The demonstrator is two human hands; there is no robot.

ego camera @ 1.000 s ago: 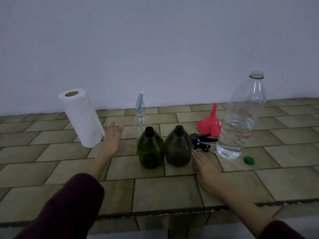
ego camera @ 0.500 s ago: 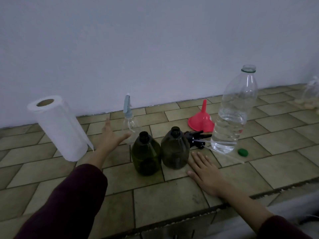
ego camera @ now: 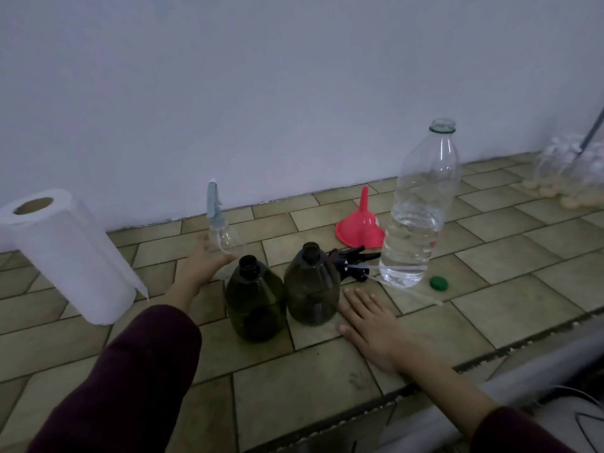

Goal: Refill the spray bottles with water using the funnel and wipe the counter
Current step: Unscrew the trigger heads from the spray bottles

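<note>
Two dark green bottles, one on the left (ego camera: 253, 305) and one on the right (ego camera: 310, 286), stand uncapped mid-counter. Behind them is a small clear spray bottle (ego camera: 224, 235) with a pale blue trigger head. My left hand (ego camera: 204, 261) reaches its lower left side, fingers apart, thumb crossing its base. My right hand (ego camera: 369, 318) lies flat on the tiles beside the right green bottle. A red funnel (ego camera: 359, 228) sits mouth-down further back. A tall clear water bottle (ego camera: 415, 230), about half full, stands open with its green cap (ego camera: 438, 283) beside it.
A paper towel roll (ego camera: 68, 256) stands at the left. Two black spray heads (ego camera: 351, 259) with white tubes lie between the green bottles and the water bottle. Clear bottles (ego camera: 568, 171) cluster at the far right by the wall. The counter edge (ego camera: 425, 387) runs just behind my right wrist.
My left hand has moved forward and right from beside the paper towel roll to the clear spray bottle. My right hand stays flat on the tiles. The view has shifted leftward.
</note>
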